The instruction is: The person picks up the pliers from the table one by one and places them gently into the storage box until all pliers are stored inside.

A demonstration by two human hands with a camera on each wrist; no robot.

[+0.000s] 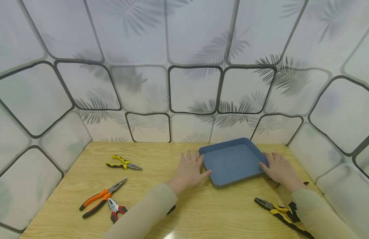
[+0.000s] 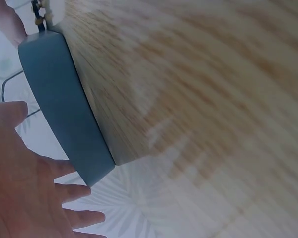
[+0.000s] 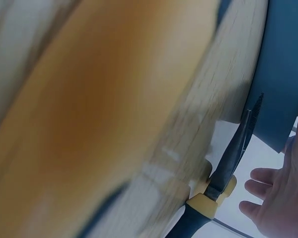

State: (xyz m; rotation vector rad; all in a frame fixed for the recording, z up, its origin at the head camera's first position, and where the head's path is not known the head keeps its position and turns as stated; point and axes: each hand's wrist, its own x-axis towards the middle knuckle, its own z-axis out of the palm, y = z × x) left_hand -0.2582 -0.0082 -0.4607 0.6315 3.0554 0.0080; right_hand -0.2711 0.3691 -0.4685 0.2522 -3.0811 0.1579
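Blue tray (image 1: 232, 160), floor exposed, separates left hand (image 1: 188, 168) from right hand (image 1: 280, 168).

Shallow rectangular tray (image 1: 232, 162): blue
Wooden counter (image 1: 163, 159): yellow, grained
Long-nosed metal pliers (image 1: 106, 195), tray's eight o'clock: orange, black
Wall (image 1: 191, 89): white, grey leaves

The wood-grain table (image 1: 160, 166) carries a blue tray (image 1: 232, 161), orange pliers (image 1: 107, 194), red pliers (image 1: 113, 205), three yellow-black pliers (image 1: 125, 163) and what may be another tool (image 1: 171, 209).

You are at a kind of small work booth (image 1: 32, 103), pale leaf-printed walls (image 1: 191, 89) on three sides, wood-grain table (image 1: 214, 212), several pliers (image 1: 108, 195) lying on it
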